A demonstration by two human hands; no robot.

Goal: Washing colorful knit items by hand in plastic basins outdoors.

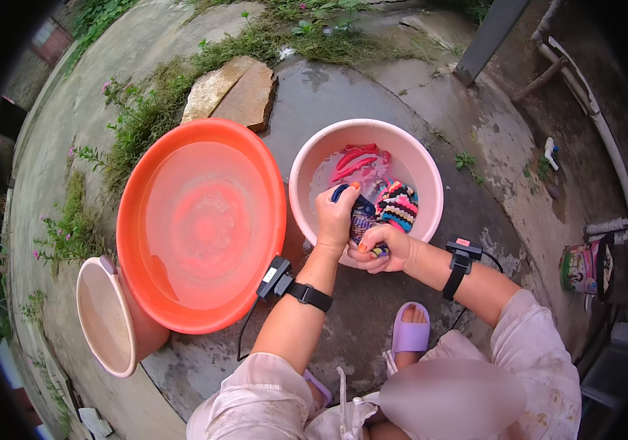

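Note:
Both my hands grip a dark blue patterned cloth item (363, 220) over the near side of a pink plastic basin (426, 181). My left hand (337, 214) holds its upper end, with the thumb on top. My right hand (384, 247) is closed around its lower end near the basin's rim. Inside the basin, a striped multicoloured knitted item (398, 204) lies against the right side of the cloth. A red-pink cloth (353, 162) sits partly in the water behind my left hand. My palms hide part of the held cloth.
A large orange basin (152, 143) of water stands to the left. Beside it is a pale bucket (106, 319). Stone slabs (237, 91) lie behind on the concrete. A metal post (487, 44), pipes (602, 126) and a printed container (580, 269) are at right.

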